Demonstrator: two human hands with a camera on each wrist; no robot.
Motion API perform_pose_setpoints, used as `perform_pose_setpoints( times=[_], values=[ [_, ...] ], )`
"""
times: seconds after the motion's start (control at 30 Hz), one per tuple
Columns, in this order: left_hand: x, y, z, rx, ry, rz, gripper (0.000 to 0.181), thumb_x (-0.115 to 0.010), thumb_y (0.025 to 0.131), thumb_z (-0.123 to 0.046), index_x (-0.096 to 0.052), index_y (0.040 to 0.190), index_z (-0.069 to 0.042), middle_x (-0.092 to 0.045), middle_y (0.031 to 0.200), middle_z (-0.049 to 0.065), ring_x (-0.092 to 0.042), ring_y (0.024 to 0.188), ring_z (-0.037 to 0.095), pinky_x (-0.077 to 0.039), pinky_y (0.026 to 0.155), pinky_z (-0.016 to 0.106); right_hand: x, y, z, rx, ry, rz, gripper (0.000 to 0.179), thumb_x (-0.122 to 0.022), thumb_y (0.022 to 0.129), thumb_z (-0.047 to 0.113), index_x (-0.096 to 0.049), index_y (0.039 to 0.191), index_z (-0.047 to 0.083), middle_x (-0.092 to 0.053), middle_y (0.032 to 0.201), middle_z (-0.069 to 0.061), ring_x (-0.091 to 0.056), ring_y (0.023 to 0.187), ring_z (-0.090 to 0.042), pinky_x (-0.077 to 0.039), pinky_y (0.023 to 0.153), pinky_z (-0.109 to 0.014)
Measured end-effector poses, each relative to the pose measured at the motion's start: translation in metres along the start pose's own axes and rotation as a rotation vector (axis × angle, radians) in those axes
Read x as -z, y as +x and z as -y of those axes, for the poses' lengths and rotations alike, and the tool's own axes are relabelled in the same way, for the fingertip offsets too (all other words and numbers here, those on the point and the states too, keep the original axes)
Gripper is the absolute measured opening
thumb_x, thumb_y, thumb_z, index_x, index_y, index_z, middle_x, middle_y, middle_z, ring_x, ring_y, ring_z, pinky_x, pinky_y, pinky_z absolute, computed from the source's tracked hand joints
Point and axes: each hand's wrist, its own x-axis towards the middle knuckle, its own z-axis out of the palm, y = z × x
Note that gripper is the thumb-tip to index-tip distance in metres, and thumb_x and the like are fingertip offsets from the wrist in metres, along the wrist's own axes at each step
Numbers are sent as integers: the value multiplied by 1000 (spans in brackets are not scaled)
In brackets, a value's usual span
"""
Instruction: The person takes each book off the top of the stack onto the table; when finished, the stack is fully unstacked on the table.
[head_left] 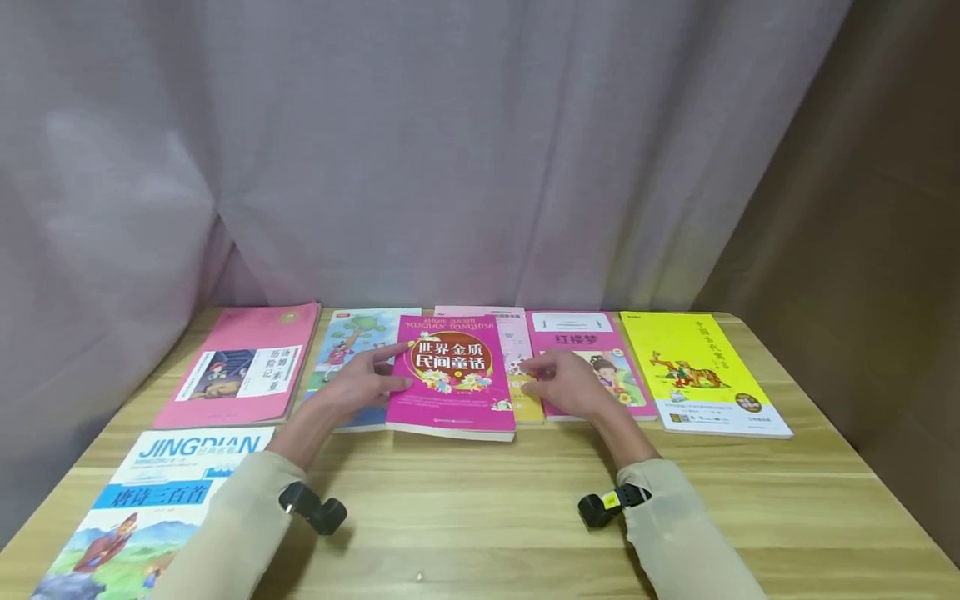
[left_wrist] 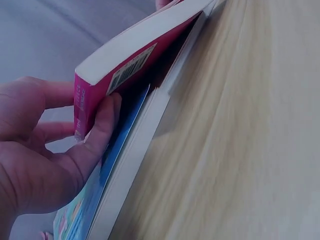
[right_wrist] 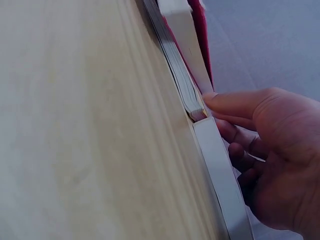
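Observation:
My left hand (head_left: 358,385) holds a magenta paperback book (head_left: 450,408) by its left edge. In the left wrist view the thumb (left_wrist: 102,125) lies under the back cover, by the barcode, with fingers on the spine side. The magenta book is tilted, its left side raised over a blue picture-cover book (head_left: 366,417). Just right of it, my right hand (head_left: 566,385) hovers over a pale pink and yellow book (head_left: 531,408) and a pink book with a cartoon girl (head_left: 558,408). Its thumb tip (right_wrist: 212,100) is right at the book edges, the other fingers loosely bent.
A salmon-pink book (head_left: 217,410) lies at the back left, and a yellow book (head_left: 693,350) at the back right. Nearer, a white and blue book (head_left: 131,521) lies partly under the left sleeve. A grey curtain (head_left: 420,150) hangs behind the wooden table (head_left: 480,517).

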Motion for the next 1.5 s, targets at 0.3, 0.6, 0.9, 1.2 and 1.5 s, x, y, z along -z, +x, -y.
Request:
perform_pose_setpoints(
  times=[0.3, 0.6, 0.9, 1.2, 1.5],
  values=[
    [6, -15, 5, -18, -9, 22, 76, -66, 102, -9, -29, 168, -14, -49, 147, 28, -75, 94, 24, -67, 84, 40, 0, 0, -1, -3, -51, 17, 39, -77, 95, 24, -75, 133, 14, -68, 128, -11, -63, 120, -31, -52, 105, -56],
    [9, -35, -4, -95, -55, 10, 76, -66, 102, -6, -30, 168, -16, -46, 154, 28, -78, 95, 26, -67, 83, 45, 0, 1, 2, 30, -66, 15, 37, -77, 95, 23, -76, 131, 12, -70, 121, -10, -62, 111, -27, -53, 98, -49],
    [8, -46, -24, -159, -62, 1, 75, -67, 101, -7, -34, 167, -21, -49, 146, 25, -78, 94, 25, -67, 83, 44, 0, 4, -1, 53, -67, 7, 37, -77, 95, 21, -76, 130, 10, -70, 118, -11, -63, 108, -27, -55, 96, -48],
    [10, -61, -38, -199, -80, -5, 75, -67, 101, -4, -34, 167, -18, -49, 146, 27, -78, 94, 22, -67, 84, 42, 0, 4, -2, 66, -66, 11, 38, -77, 95, 20, -76, 131, 9, -71, 122, -13, -63, 111, -29, -54, 97, -48],
    [19, -89, -47, -220, -19, -36, 76, -71, 100, -9, -36, 166, -23, -54, 146, 24, -78, 98, 22, -67, 85, 39, 0, 4, -2, 82, -64, 14, 37, -77, 94, 18, -76, 130, 7, -71, 122, -14, -62, 111, -30, -53, 99, -50]
  ],
)
